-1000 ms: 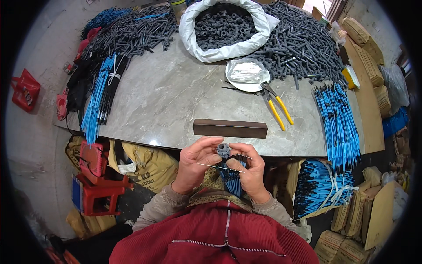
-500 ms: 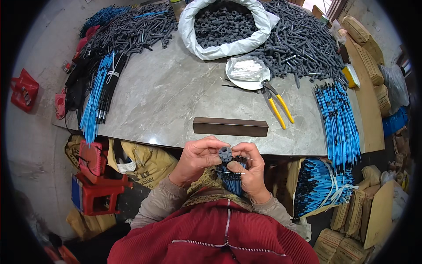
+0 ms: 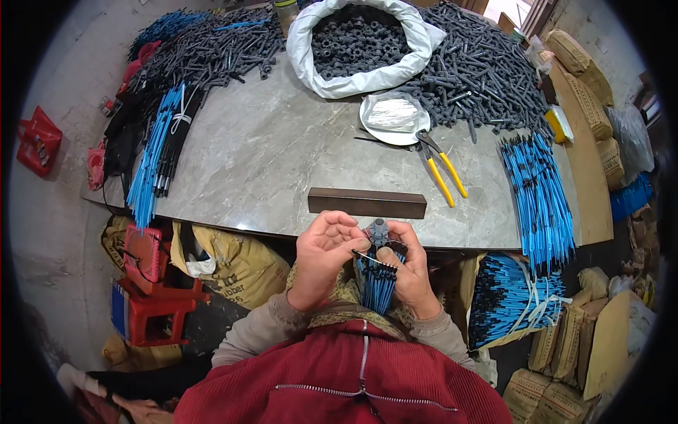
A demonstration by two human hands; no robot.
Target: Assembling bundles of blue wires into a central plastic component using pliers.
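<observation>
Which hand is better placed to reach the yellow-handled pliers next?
Probably your right hand: it's nearer the pliers, which lie ahead on its side, though it's busy by the grey hub.

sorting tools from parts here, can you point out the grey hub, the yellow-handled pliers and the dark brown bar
Grey hub (image 3: 379,232): head view, middle of its body.
Yellow-handled pliers (image 3: 438,179): head view, on one yellow handle.
Dark brown bar (image 3: 366,205): head view, middle of its long near side.

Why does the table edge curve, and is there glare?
Head view: the fisheye lens probably bows the near edge of the grey marbled tabletop; head view again: pale glare shows by that edge, left of the dark brown rectangular bar.
</observation>
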